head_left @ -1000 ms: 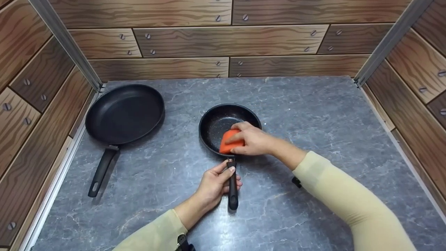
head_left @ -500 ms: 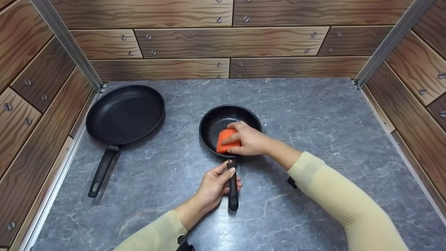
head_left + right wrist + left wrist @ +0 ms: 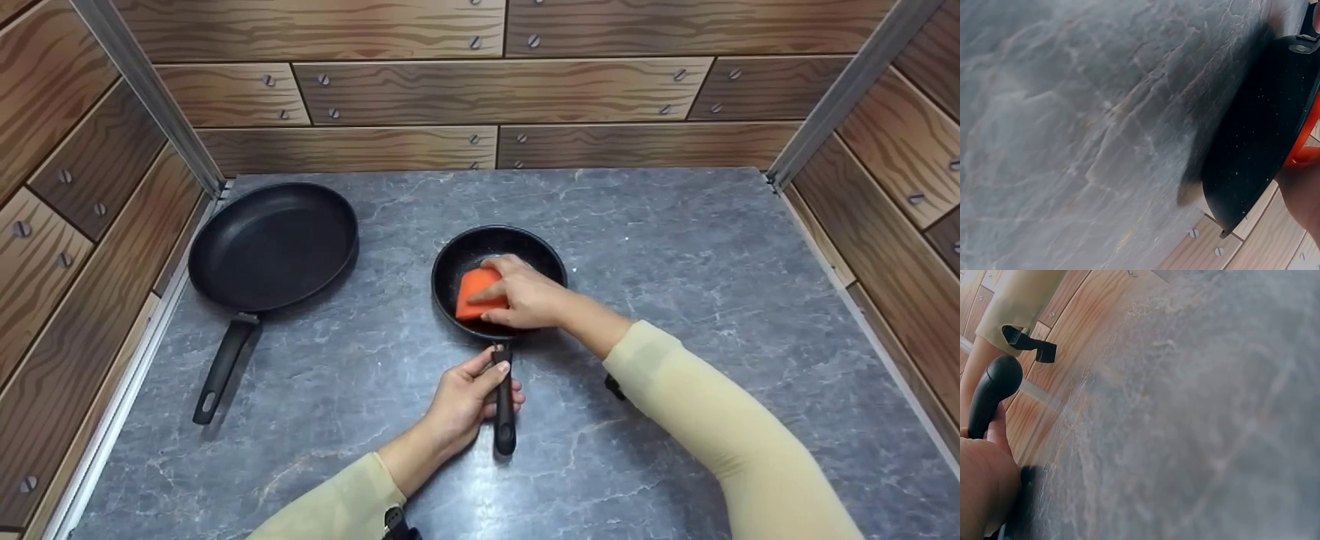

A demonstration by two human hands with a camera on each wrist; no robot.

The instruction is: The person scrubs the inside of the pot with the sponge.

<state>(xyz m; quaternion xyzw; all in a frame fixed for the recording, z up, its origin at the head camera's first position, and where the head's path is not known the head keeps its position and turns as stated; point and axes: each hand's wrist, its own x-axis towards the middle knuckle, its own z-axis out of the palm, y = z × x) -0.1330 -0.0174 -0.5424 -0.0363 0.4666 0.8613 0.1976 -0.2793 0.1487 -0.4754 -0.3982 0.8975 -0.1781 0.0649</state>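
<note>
A small black speckled frying pan (image 3: 465,259) stands at mid table in the head view, its handle (image 3: 505,420) toward the near edge. My left hand (image 3: 461,397) grips that handle, thumb on top and fingers beneath. Inside the pan, my right hand (image 3: 529,294) holds an orange sponge (image 3: 472,291) against the near left part of the base. In the left wrist view the handle end (image 3: 1005,375) sticks up past my left hand (image 3: 988,486). The right wrist view shows the pan's outer side (image 3: 1264,124), with a strip of orange sponge (image 3: 1306,138) over the rim.
A larger black frying pan (image 3: 277,247) stands at the back left, its handle (image 3: 221,371) pointing toward the near left. Wood-patterned walls (image 3: 420,90) border the grey marbled table (image 3: 675,247) at the back and both sides.
My right hand has slid the orange sponge left and slightly away from the handle across the pan. My left hand keeps its grip on the handle.
</note>
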